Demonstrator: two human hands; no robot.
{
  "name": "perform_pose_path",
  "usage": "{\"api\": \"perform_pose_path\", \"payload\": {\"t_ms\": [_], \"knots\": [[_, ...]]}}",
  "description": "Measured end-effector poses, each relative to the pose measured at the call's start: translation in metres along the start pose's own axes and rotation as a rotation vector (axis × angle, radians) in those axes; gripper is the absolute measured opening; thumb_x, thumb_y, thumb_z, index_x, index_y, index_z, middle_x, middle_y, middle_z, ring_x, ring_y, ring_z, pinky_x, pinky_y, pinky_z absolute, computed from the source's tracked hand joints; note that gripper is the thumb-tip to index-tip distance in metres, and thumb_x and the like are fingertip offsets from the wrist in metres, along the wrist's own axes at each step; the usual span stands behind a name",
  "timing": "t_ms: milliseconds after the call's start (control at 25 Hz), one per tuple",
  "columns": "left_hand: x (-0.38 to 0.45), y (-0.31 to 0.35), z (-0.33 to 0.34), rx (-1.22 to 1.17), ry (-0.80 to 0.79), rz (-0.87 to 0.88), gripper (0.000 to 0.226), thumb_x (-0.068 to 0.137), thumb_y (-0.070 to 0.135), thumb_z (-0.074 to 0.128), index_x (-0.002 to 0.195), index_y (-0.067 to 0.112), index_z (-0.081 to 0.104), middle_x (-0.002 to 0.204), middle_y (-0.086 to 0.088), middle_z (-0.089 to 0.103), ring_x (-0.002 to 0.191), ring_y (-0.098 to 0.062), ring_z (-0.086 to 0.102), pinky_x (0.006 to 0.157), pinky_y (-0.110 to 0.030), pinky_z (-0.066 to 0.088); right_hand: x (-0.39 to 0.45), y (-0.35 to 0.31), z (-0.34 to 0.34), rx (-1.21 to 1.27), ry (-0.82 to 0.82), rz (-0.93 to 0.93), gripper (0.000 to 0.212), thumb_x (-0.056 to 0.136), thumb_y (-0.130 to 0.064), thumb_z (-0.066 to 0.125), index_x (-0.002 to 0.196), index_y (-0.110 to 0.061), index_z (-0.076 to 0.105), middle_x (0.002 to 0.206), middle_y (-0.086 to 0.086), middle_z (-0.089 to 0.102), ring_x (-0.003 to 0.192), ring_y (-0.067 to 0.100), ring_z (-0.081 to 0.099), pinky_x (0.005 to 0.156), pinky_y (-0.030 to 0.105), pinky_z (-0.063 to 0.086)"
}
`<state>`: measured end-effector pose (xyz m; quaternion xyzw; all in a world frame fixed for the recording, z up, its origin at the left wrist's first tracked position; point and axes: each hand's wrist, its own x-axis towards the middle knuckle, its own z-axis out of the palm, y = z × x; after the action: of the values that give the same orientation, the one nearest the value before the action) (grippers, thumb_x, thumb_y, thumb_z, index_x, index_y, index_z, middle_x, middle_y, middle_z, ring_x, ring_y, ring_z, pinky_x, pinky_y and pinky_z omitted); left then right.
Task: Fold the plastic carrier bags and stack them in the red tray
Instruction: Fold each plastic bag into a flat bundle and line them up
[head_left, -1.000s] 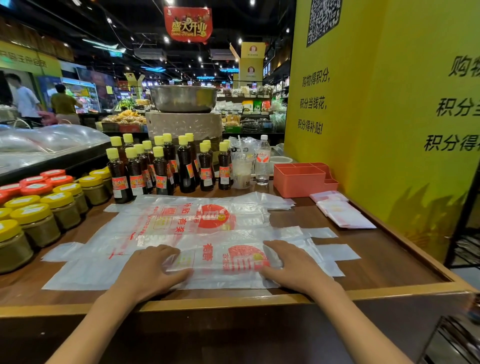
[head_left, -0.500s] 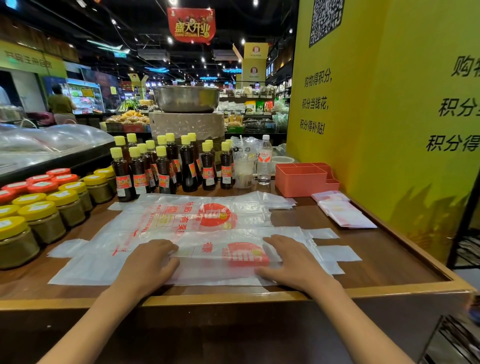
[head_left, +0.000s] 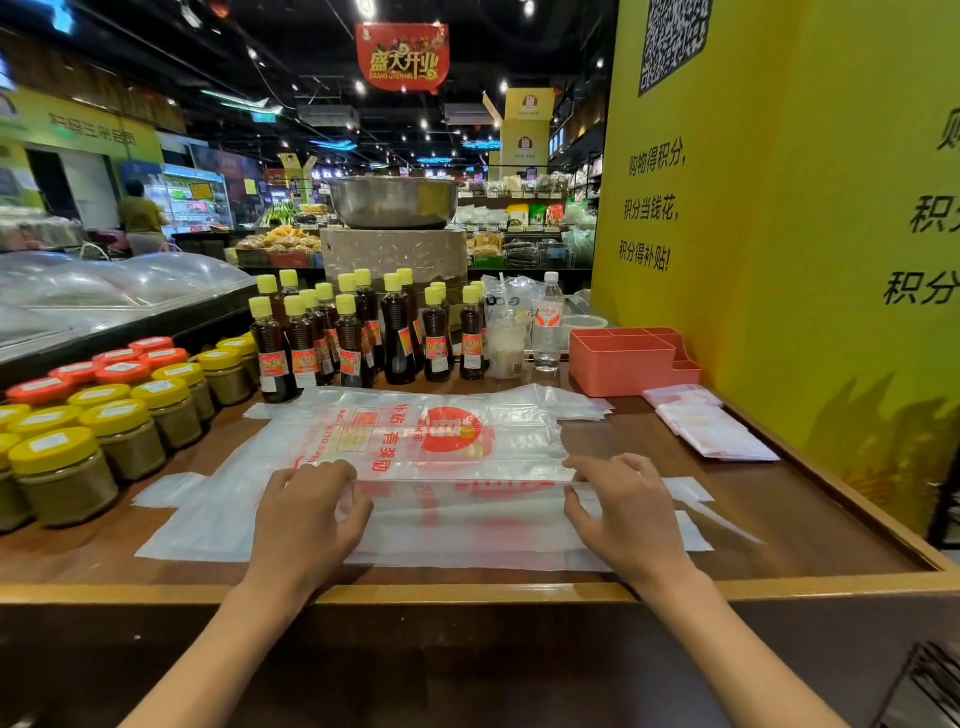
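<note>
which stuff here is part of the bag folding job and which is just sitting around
Job: near carrier bag, left hand, right hand, flat bags behind, red tray, folded bags.

Lying about: sauce bottles, jars, water bottle, drink cup.

Both hands lie on a clear bag (head_left: 457, 525) spread across the wooden surface (head_left: 810, 525). The left hand (head_left: 306, 525) and right hand (head_left: 631, 519) each pinch its folded far edge, fingers (head_left: 332, 475) curled over the crease. More bags (head_left: 431, 431) with red print lie flat just behind it. The red tray (head_left: 628, 361) stands at the back right against the yellow wall (head_left: 779, 208), with folded bags (head_left: 711, 428) near it. Dark bottles (head_left: 363, 332) with yellow caps stand behind the bags, and jars (head_left: 98, 415) with yellow and red lids crowd the left side
</note>
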<state>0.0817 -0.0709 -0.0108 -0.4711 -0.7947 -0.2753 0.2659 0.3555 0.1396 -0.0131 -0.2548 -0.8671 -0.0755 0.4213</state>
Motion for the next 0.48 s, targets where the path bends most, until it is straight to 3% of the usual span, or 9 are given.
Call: {"api": "perform_pose_path", "payload": {"t_ms": [200,320,400,480], "knots": [[0.001,0.001,0.001,0.026,0.026,0.016,0.033,0.088,0.023,0.071,0.119,0.012,0.068,0.115,-0.009,0.072,0.107,-0.028,0.066,0.094,-0.047,0.05,0.006,0.001,0.005,0.02,0.06,-0.083,0.028,0.088,-0.023,0.07,0.116,-0.02,0.074,0.103,-0.007,0.076,0.086,0.012,0.068,0.092,0.035,0.048],[0.006,-0.003,0.008,0.08,-0.045,-0.047,0.042,0.1,0.031,0.054,0.138,0.013,0.057,0.14,-0.009,0.059,0.13,-0.028,0.054,0.11,-0.047,0.039,0.014,0.002,0.012,-0.005,0.025,-0.112,0.03,0.09,-0.025,0.062,0.117,-0.02,0.073,0.104,-0.007,0.075,0.087,0.012,0.068,0.09,0.033,0.047],[0.008,-0.005,0.014,0.124,-0.096,-0.071,0.052,0.104,0.039,0.035,0.147,0.015,0.047,0.153,-0.009,0.045,0.141,-0.027,0.043,0.116,-0.045,0.032,0.023,0.007,0.016,-0.046,0.023,-0.103,0.029,0.092,-0.021,0.063,0.119,-0.019,0.072,0.105,-0.005,0.074,0.089,0.015,0.068,0.09,0.035,0.048],[0.01,-0.007,0.017,0.165,-0.106,-0.048,0.058,0.101,0.041,0.029,0.153,0.016,0.038,0.159,-0.009,0.035,0.146,-0.028,0.035,0.118,-0.046,0.027,0.038,0.009,0.022,-0.076,0.006,-0.016,0.032,0.091,-0.018,0.068,0.123,-0.017,0.071,0.111,-0.002,0.074,0.097,0.019,0.068,0.092,0.04,0.049]]}}
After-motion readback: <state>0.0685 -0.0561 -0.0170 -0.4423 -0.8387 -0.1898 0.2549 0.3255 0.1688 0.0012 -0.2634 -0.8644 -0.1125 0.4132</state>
